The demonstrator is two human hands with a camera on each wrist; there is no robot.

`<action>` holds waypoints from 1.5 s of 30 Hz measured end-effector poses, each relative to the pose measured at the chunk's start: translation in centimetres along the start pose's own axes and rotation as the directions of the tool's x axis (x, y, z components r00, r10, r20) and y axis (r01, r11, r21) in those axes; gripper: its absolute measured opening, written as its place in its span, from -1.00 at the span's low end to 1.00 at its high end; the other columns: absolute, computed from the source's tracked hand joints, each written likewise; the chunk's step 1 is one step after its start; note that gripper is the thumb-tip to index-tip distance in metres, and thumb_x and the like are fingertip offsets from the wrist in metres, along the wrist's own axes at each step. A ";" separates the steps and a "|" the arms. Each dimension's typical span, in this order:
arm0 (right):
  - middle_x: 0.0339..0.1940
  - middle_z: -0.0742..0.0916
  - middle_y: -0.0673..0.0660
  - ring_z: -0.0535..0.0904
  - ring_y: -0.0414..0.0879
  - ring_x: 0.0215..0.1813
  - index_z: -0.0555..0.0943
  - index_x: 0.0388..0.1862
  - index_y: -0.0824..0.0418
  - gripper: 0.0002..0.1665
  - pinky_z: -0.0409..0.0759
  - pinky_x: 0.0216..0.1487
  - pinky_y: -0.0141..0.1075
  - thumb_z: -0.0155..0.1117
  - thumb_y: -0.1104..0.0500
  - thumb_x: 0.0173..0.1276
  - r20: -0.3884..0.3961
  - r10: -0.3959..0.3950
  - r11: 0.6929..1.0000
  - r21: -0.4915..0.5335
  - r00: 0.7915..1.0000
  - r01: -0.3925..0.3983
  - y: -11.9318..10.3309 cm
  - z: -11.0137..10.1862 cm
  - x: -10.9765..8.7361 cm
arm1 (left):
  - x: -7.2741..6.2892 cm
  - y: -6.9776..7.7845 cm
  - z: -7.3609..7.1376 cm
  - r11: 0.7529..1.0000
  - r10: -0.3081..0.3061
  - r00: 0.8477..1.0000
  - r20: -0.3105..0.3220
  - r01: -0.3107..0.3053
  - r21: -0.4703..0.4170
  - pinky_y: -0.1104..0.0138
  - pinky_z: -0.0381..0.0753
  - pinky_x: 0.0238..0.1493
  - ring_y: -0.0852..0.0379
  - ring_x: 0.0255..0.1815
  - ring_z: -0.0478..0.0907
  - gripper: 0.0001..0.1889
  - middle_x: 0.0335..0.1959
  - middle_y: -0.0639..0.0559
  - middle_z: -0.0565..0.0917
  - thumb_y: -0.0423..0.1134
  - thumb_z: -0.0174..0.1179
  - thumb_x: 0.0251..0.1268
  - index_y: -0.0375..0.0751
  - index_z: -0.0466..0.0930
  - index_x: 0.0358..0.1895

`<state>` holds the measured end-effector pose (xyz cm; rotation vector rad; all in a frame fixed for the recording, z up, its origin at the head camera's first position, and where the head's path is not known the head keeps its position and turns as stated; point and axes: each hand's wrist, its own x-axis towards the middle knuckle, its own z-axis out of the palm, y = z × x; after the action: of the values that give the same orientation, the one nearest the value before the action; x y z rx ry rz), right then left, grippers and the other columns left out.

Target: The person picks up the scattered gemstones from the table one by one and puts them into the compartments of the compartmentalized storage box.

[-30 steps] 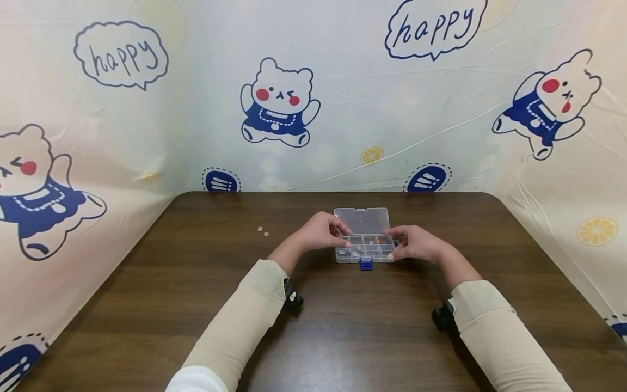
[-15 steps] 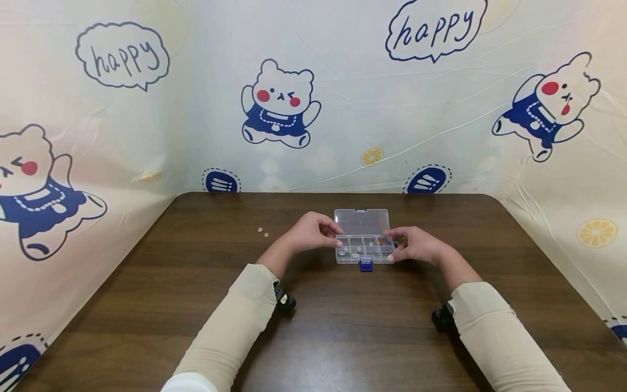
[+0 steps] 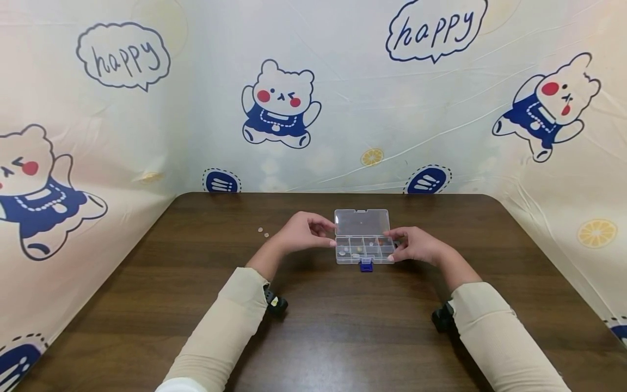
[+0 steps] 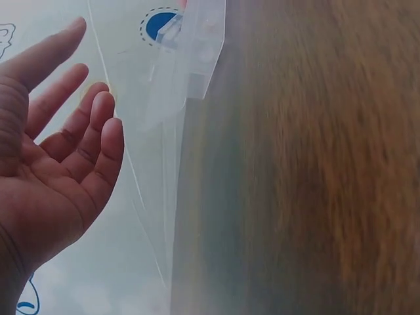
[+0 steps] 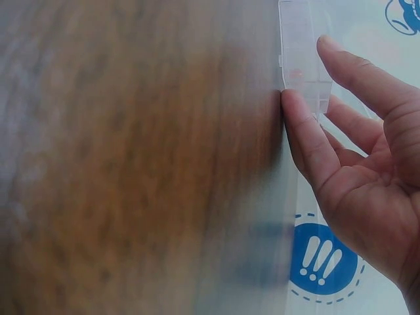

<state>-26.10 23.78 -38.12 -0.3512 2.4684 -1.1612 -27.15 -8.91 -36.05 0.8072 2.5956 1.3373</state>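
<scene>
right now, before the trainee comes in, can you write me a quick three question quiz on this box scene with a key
1. True or false: the right hand is at the right end of the clear box, whose lid is open.
2. The clasp on the box's near side is: a) red, b) blue, c) yellow?
3. How many small discs lie on the table to the left of the left hand?

Key: 1 true; 2 b; 3 two.

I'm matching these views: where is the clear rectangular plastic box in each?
Head: clear rectangular plastic box, just below and right of centre.
Left wrist: box at top edge, slightly left of centre.
Right wrist: box at top edge, right of centre.
Shared landmark: brown wooden table.
</scene>
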 end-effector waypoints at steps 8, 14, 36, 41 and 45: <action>0.29 0.46 0.35 0.58 0.01 -0.13 0.37 0.42 0.24 -0.11 0.53 0.09 -0.13 0.54 0.14 0.13 -0.004 0.005 1.000 -0.003 1.000 -0.005 0.0 0.0 0.0 | -0.8 -0.2 -0.7 1.000 -0.016 1.000 -0.017 0.016 0.022 0.26 0.61 -0.08 0.08 -0.19 0.58 -0.56 -0.21 0.03 0.68 -0.12 0.51 0.03 -0.18 0.70 0.00; 0.29 0.46 0.35 0.57 0.01 -0.13 0.37 0.42 0.25 -0.11 0.53 0.08 -0.14 0.53 0.13 0.14 0.002 0.007 1.000 -0.004 1.000 -0.007 -0.2 0.0 -0.1 | -1.4 -0.2 -1.2 1.000 -0.019 1.000 -0.024 0.020 0.020 0.24 0.60 -0.03 0.09 -0.15 0.60 -0.58 -0.17 0.04 0.68 -0.13 0.50 0.03 -0.13 0.70 -0.01; 0.29 0.46 0.34 0.56 0.02 -0.12 0.39 0.41 0.23 -0.11 0.52 0.05 -0.17 0.55 0.11 0.11 -0.005 0.006 1.000 -0.014 1.000 -0.006 -0.1 0.0 0.1 | -2.9 -1.3 -2.8 0.998 -0.037 0.997 -0.073 0.041 0.050 0.16 0.59 -0.01 0.08 -0.10 0.58 -0.58 -0.09 -0.11 0.68 -0.08 0.48 0.07 -0.11 0.69 0.02; 0.28 0.46 0.34 0.56 0.02 -0.12 0.39 0.40 0.24 -0.11 0.52 0.06 -0.17 0.56 0.11 0.11 -0.006 0.009 1.000 -0.019 1.000 -0.009 0.0 0.0 0.0 | -3.3 -1.6 -3.2 0.996 -0.067 0.994 -0.085 0.071 0.047 0.16 0.60 -0.01 0.06 -0.07 0.57 -0.55 -0.07 -0.02 0.67 -0.06 0.46 0.09 -0.11 0.68 0.05; 0.28 0.46 0.34 0.56 0.02 -0.13 0.39 0.40 0.24 -0.10 0.51 0.03 -0.18 0.56 0.11 0.10 -0.008 0.007 1.000 -0.021 1.000 -0.007 -0.1 -0.1 0.0 | -3.7 -1.9 -3.6 0.996 -0.082 0.993 -0.090 0.085 0.033 0.14 0.59 0.01 0.03 -0.03 0.56 -0.54 0.01 -0.08 0.66 -0.07 0.46 0.10 -0.12 0.66 0.08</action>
<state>-26.15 23.76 -38.04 -0.3441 2.4887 -1.1363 -25.93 -14.28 -35.85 0.6507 2.6958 1.3358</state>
